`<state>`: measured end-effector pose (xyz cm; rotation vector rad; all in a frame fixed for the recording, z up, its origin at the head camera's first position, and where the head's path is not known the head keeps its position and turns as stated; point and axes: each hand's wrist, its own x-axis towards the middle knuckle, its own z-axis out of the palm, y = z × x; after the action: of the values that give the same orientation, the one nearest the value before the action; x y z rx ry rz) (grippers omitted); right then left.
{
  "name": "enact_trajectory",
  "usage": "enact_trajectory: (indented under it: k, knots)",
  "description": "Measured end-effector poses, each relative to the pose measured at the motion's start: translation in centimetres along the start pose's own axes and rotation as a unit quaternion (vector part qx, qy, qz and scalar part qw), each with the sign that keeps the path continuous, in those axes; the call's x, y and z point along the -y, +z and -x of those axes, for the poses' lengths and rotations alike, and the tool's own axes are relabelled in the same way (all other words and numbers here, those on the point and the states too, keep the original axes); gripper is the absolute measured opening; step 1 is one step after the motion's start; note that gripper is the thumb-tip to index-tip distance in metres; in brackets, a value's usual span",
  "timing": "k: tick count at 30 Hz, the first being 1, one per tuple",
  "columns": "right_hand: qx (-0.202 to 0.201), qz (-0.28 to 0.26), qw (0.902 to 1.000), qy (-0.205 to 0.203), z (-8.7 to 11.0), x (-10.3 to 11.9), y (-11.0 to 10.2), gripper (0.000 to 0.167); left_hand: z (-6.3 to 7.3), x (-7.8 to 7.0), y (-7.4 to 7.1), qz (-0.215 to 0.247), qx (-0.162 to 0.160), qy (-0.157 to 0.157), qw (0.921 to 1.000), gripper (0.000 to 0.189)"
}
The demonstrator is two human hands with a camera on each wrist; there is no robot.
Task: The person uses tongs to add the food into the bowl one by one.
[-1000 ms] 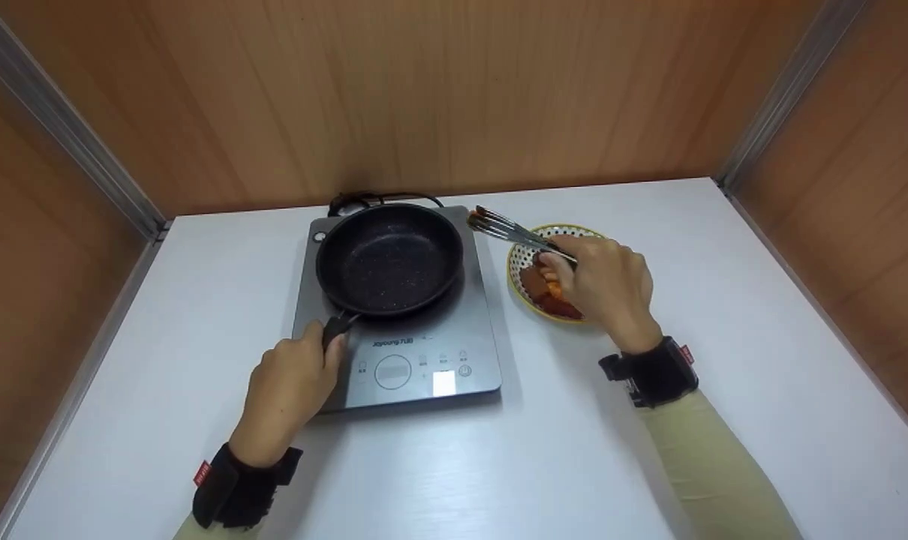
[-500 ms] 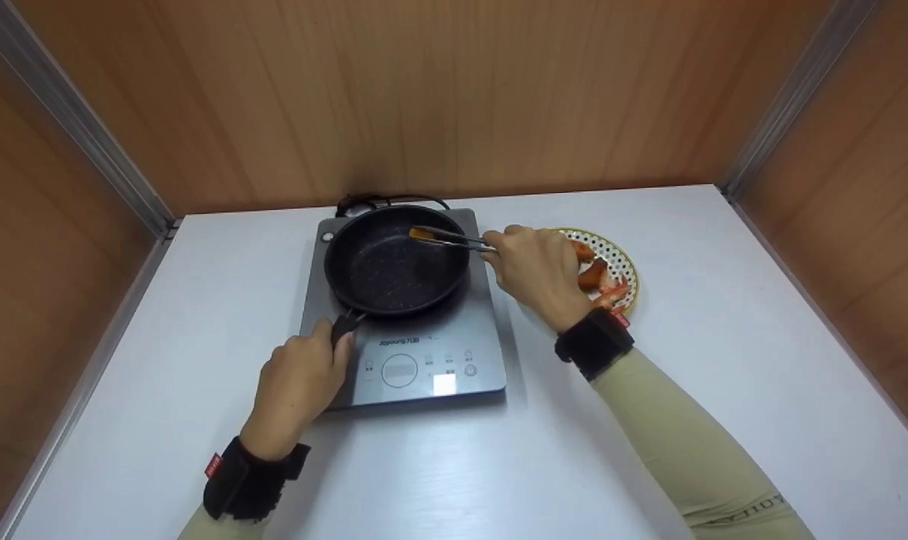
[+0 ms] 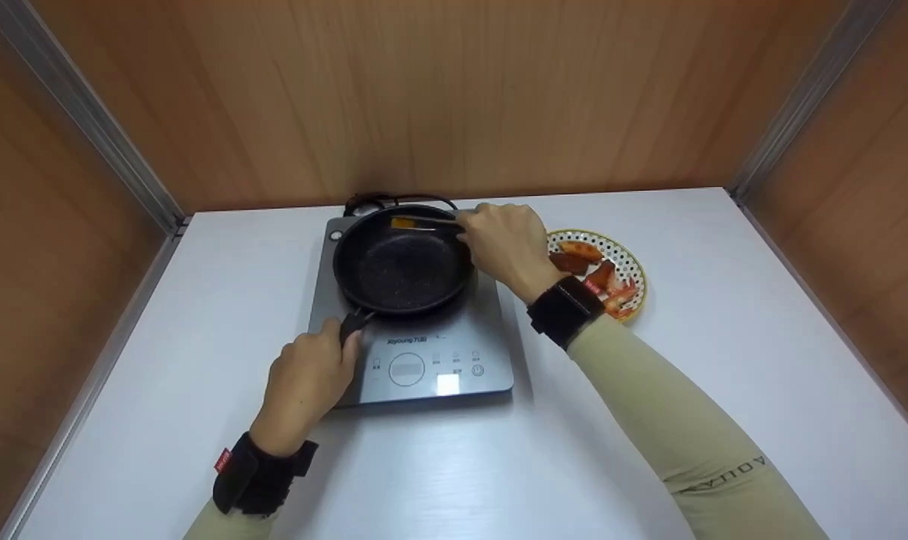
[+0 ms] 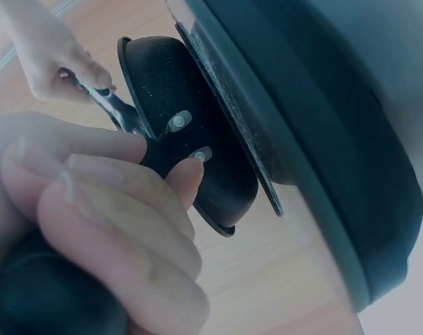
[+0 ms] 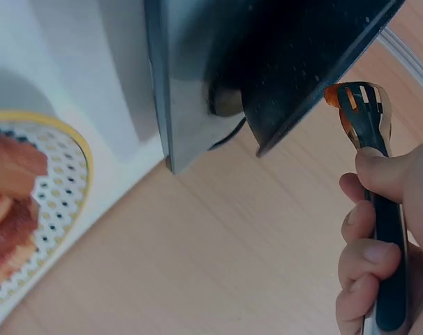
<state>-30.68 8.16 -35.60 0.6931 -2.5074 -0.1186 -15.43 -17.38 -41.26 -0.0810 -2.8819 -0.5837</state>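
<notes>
My left hand [image 3: 304, 375] grips the black handle [image 3: 355, 322] of a dark frying pan [image 3: 403, 274], which sits on an induction cooktop [image 3: 461, 337]. In the left wrist view the fingers curl round that handle. My right hand [image 3: 506, 244] holds metal tongs [image 5: 389, 265] with black grips, over the pan's upper right rim. Between the tong tips is a small orange piece of food [image 3: 403, 223], above the far part of the pan. The right wrist view shows the orange food [image 5: 331, 95] partly covered by the slotted tips; its kind cannot be told.
Right of the cooktop stands a dotted, yellow-rimmed dish [image 3: 641, 289] with several pieces of food, among them reddish shrimp [image 3: 620, 295]. A black cord [image 3: 416, 198] lies behind the cooktop. Wooden panels [image 3: 454, 97] enclose the white table [image 3: 221, 300] at the back and sides.
The right hand has carried the tongs and orange food leftward from above the dish to over the pan. The left hand keeps its grip on the handle; the whole view has shifted slightly.
</notes>
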Motion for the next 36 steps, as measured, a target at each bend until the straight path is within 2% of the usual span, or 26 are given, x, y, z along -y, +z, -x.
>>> enact_trajectory:
  k: [6, 10, 16, 27, 36]
  knots:
    - [0.022, 0.015, 0.9996, -0.012, -1.1, 0.2, 0.0, 0.02, -0.1, -0.1, 0.0, -0.007, 0.0, -0.003, 1.0, 0.03]
    - [0.03, 0.017, 0.999, -0.028, -1.1, 0.6, 0.6, 0.019, -0.1, 0.0, -0.1, -0.005, 0.006, -0.007, 0.9999, 0.03]
    - [0.037, 0.016, 0.9987, -0.029, -1.0, 1.2, 1.9, 0.017, -0.1, 0.1, 0.1, -0.003, 0.008, -0.008, 0.9999, 0.031]
    - [0.025, 0.037, 0.9982, -0.041, -0.6, 2.7, 3.3, 0.017, 0.0, 0.1, 0.1, 0.0, -0.003, -0.002, 1.0, 0.03]
    - [0.022, 0.03, 0.9985, -0.041, -0.3, 3.2, 3.7, 0.016, -0.1, 0.1, 0.1, -0.001, -0.004, -0.007, 1.0, 0.031]
